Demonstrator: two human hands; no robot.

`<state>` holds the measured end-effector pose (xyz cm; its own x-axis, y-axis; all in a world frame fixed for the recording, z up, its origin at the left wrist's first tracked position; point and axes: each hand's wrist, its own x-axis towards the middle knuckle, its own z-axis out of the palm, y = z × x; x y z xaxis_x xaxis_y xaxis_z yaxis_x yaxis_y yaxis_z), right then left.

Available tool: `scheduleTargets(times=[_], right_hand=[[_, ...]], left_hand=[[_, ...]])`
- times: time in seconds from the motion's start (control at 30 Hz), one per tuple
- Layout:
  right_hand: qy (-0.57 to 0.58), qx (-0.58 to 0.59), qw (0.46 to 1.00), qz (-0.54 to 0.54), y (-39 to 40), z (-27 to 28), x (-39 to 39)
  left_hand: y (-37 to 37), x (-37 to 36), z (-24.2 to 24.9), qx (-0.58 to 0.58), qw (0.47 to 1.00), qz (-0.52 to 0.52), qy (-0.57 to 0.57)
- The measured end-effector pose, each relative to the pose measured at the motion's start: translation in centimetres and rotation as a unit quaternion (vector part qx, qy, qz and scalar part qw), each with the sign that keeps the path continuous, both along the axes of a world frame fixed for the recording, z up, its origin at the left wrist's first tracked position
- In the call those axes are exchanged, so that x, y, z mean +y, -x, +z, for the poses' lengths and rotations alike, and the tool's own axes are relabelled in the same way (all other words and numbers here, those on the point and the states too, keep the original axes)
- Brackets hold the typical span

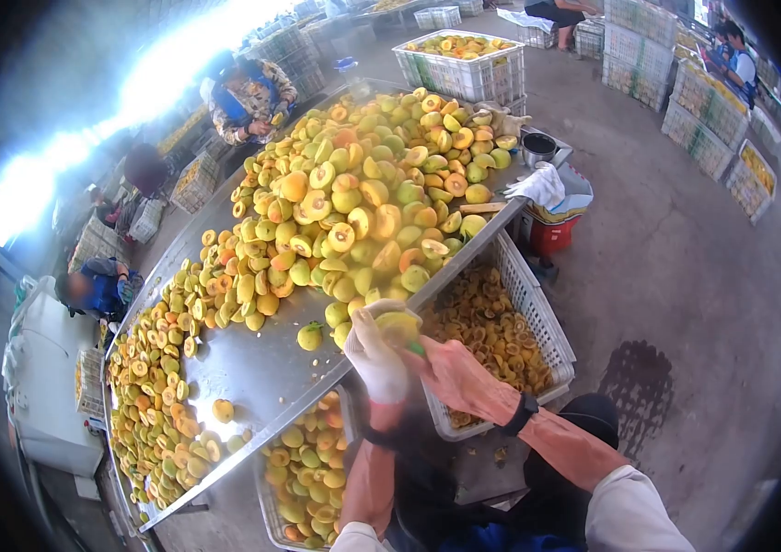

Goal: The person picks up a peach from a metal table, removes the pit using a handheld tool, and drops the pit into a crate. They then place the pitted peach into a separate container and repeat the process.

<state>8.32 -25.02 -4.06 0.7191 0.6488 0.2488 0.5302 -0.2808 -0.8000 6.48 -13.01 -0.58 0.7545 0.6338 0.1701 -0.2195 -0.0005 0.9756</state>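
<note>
My left hand (377, 361), in a white glove, is closed round a yellow-green peach (399, 326) over the table's near edge. My bare right hand (466, 375) presses close against that fruit, its fingers closed on a small green-handled tool (417, 348); the tool's working end is hidden. Just beyond both hands, a heap of halved peaches (317, 207) covers much of the metal table (266, 363). Under the edge to the right stands a white crate of brownish pits and scraps (487, 345). Below my left arm, another crate holds peach halves (309, 465).
A white glove (538, 187) and a dark-mouthed metal cup (538, 145) lie at the table's right corner, above a red bucket (553, 235). A full crate (459, 69) stands behind. Across the table a person (248, 97) handles fruit. Stacked crates (639, 55) line the far right.
</note>
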Motion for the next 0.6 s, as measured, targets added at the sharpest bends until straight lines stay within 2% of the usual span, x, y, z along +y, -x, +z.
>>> scheduleTargets(times=[0.07, 0.1, 0.17, 0.2, 0.27, 0.3, 0.37, 0.4, 0.43, 0.47, 0.5, 0.57, 0.6], right_hand=[[-0.079, -0.016, 0.997, 0.018, 0.2, 0.2, -0.2], [-0.083, -0.019, 0.996, 0.013, 0.0, 0.2, -0.4], [-0.076, 0.112, 0.987, 0.082, 0.1, 0.0, -0.7], [-0.079, 0.109, 0.988, 0.079, 0.0, 0.2, -1.2], [-0.094, 0.331, 0.925, 0.159, -0.2, 0.8, -2.2], [-0.099, 0.329, 0.926, 0.155, -0.2, 1.2, -2.3], [-0.128, 0.552, 0.809, 0.155, -0.7, 2.1, -2.6], [-0.129, 0.55, 0.811, 0.154, -0.5, 2.1, -2.5], [-0.082, 0.415, 0.9, 0.108, 0.0, 1.5, -2.2], [-0.032, 0.267, 0.961, 0.058, 0.2, 1.0, -2.0], [-0.034, 0.268, 0.961, 0.058, 0.2, 0.5, -1.7], [-0.047, 0.163, 0.985, 0.044, 0.0, -0.5, -1.4], [-0.047, 0.163, 0.985, 0.043, 0.0, -0.1, -1.4]], left_hand=[[0.0, 0.4, -0.4, -0.013, 0.999, -0.009, -0.046], [0.0, 0.2, -0.3, -0.016, 0.999, -0.014, -0.049], [0.4, -0.1, 0.0, -0.021, 0.998, -0.029, -0.053], [0.7, 0.0, 0.3, -0.024, 0.998, -0.033, -0.055], [0.9, 0.4, 1.2, -0.001, 0.987, -0.137, -0.083], [0.9, 0.3, 1.3, -0.003, 0.986, -0.143, -0.087], [0.2, 0.1, 0.9, 0.017, 0.989, -0.135, -0.055], [0.0, 0.0, 0.8, 0.015, 0.989, -0.137, -0.056], [-0.2, -0.2, 0.5, 0.012, 0.991, -0.134, -0.019], [-0.4, -0.4, 0.3, 0.009, 0.991, -0.132, 0.018], [-0.6, -0.6, 0.4, 0.009, 0.991, -0.133, 0.017], [-0.9, -1.1, 0.5, 0.017, 0.991, -0.105, 0.079], [-1.2, -1.3, 0.3, 0.017, 0.991, -0.105, 0.079]])
